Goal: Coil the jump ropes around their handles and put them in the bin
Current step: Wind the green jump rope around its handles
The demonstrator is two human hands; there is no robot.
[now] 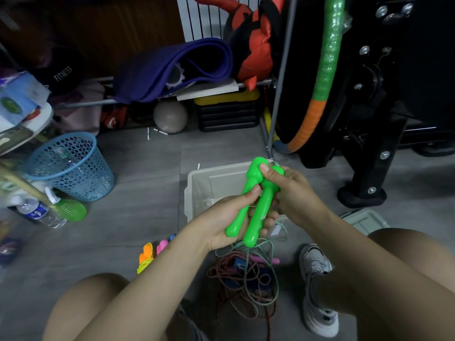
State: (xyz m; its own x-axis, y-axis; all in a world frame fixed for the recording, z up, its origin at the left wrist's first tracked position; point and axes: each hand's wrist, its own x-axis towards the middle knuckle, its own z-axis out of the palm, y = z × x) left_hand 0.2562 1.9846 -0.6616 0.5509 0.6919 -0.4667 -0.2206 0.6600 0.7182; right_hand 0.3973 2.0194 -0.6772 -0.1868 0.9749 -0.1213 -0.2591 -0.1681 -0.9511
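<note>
Now the left hand (pixel 222 217) and right hand (pixel 286 190) both grip two green handles (pixel 256 205) above one bin (pixel 197 183); their rope (pixel 261 271) hangs down to the floor below

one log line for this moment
left hand: holds green handles | right hand: grips handle tops | rope: uncoiled | bin: waiting

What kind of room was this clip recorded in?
Probably a home gym corner or fitness storage area. A rolled purple exercise mat lies on a metal rack, a grey exercise ball sits beneath it, and a green-and-orange hula hoop leans against black workout equipment.
</note>
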